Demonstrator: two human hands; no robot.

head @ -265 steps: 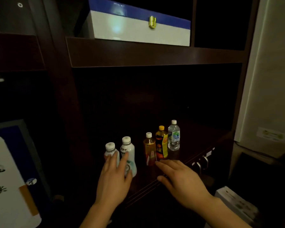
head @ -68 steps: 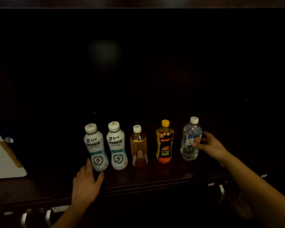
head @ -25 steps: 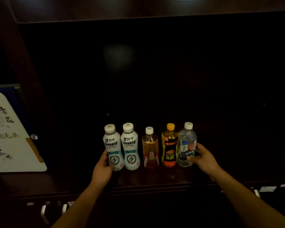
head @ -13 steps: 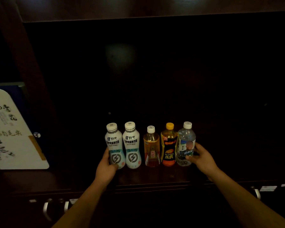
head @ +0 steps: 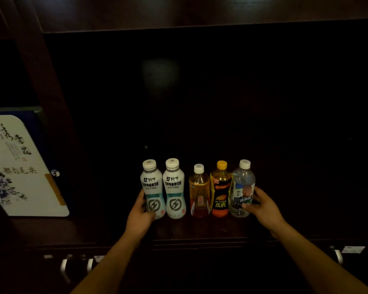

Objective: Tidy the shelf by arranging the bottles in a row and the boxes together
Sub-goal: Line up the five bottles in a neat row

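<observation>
Head camera: left hand point(head: 139, 217) cupping the end white electrolyte bottle point(head: 152, 188), right hand point(head: 263, 205) gripping the water bottle point(head: 241, 188); both should be pressing inward gently, closing the row's gaps.

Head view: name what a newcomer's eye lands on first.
Five upright bottles in a row at the dark shelf's front, from the leftmost white bottle to the clear water bottle. The left hand and right hand bracket the row's ends. A pale calligraphy box glows far left.
</observation>
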